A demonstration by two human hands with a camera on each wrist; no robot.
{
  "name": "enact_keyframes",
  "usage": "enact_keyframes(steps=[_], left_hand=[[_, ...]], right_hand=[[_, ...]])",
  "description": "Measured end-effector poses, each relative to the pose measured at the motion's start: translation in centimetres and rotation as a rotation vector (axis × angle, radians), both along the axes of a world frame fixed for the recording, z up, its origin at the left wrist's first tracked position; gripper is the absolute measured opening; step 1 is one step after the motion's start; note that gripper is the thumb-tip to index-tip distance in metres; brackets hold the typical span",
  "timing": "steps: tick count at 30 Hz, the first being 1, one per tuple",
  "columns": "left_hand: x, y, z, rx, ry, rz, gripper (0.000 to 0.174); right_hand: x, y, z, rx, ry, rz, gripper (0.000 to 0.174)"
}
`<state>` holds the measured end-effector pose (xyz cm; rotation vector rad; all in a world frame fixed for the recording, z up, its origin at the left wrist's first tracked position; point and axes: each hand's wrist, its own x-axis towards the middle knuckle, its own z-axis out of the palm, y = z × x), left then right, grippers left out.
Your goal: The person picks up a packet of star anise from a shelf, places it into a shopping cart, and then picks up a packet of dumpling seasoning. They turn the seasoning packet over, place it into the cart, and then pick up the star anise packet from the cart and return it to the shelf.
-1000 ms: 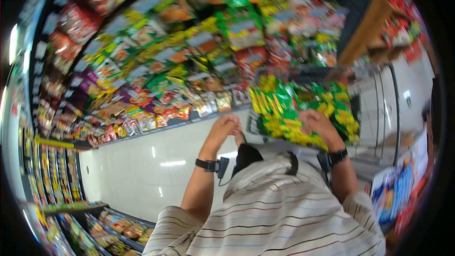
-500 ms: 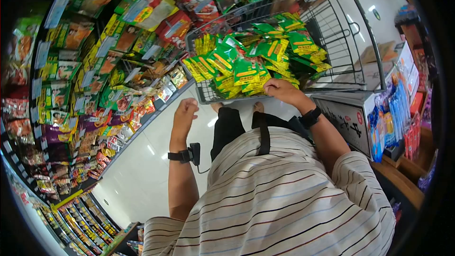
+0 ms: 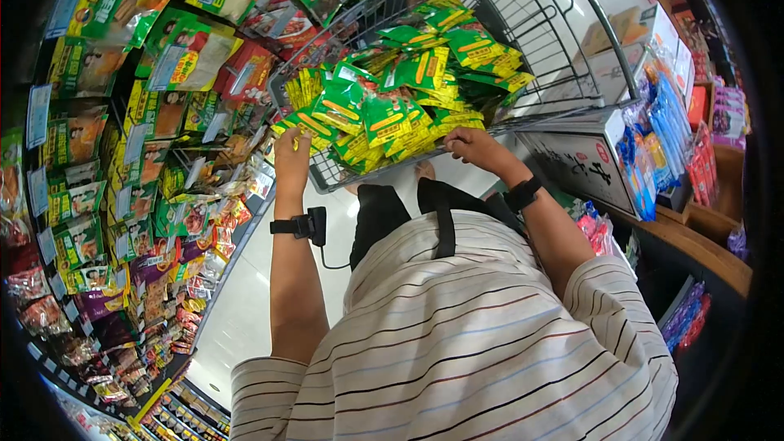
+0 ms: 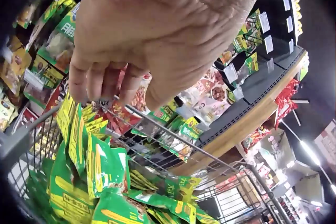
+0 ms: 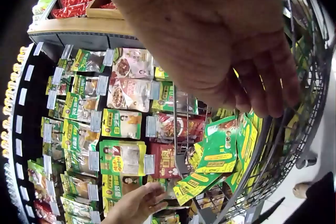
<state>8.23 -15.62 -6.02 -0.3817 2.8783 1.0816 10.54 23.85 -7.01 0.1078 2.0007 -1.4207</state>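
Note:
Green and yellow snack packets (image 3: 384, 106) lie piled in a grey wire shopping cart (image 3: 600, 106). At the cart's left front corner is my left hand (image 3: 292, 155), its fingers loosely bent and empty. The left wrist view has this hand (image 4: 152, 35) hanging above the standing packets (image 4: 107, 166). My right hand (image 3: 480, 151) is at the cart's near rim, fingers relaxed with nothing in them. In the right wrist view its fingers (image 5: 268, 85) droop right by the rim, close to the packets (image 5: 218, 145).
A shelf of hanging snack bags (image 3: 151, 131) with price tags (image 3: 38, 114) runs along the left. To the right stand a white printed box (image 3: 580, 159), blue packets (image 3: 674, 131) and a wooden-edged display (image 3: 686, 249). Pale tiled floor (image 3: 245, 302) shows below the cart.
The head view has turned, so the cart sits further left in it. My left hand has come up to the cart's corner. My right hand has drawn back from over the packets to the near rim.

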Motion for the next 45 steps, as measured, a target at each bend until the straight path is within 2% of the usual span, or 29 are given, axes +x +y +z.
enact_keyframes(steps=[2,5,9,12,16,19,23,26,27,30,34,40,45], left_hand=[[0.9,0.9,1.4,0.205,-0.078,0.028,0.043],[2.8,1.3,1.6,0.287,-0.219,-0.051,0.042],[5.4,1.7,3.0,0.328,-0.397,-0.138,0.04],[7.2,1.7,4.0,0.387,-0.448,-0.096,0.039],[9.3,0.4,4.1,0.414,-0.448,-0.002,0.042],[10.5,-0.1,4.1,0.432,-0.467,0.027,0.044],[11.3,0.4,4.9,0.465,-0.467,0.082,0.046],[11.7,1.0,5.2,0.483,-0.451,0.093,0.046],[11.7,1.4,5.9,0.49,-0.443,0.1,0.046],[11.8,1.6,6.1,0.496,-0.43,0.103,0.047],[11.7,2.1,6.5,0.493,-0.423,0.126,0.048],[11.2,2.4,6.0,0.516,-0.41,0.123,0.048],[10.6,2.9,6.3,0.512,-0.413,0.11,0.048]], right_hand=[[0.0,0.5,-0.3,-0.017,-0.01,-0.057,0.023],[-0.5,0.9,-0.3,-0.023,0.008,-0.136,0.019],[-2.5,2.7,-3.0,0.052,0.32,-0.19,0.011],[-4.5,4.2,-3.4,0.289,0.612,-0.244,0.009],[-6.2,5.2,-4.7,0.451,0.566,-0.106,0.012],[-6.0,5.1,-5.4,0.576,0.476,0.138,0.017],[-6.1,4.8,-9.6,0.723,0.464,0.424,0.022],[-6.6,4.5,-7.5,0.566,0.502,0.352,0.021],[-6.8,4.7,-6.7,0.534,0.602,0.256,0.02],[-6.9,6.5,-3.0,0.514,0.634,0.049,0.018],[-7.3,11.3,-1.5,0.586,0.59,-0.108,0.017],[-6.2,14.2,-0.8,0.694,0.491,-0.111,0.033],[-6.3,13.8,-3.6,0.746,0.533,-0.036,0.032]])
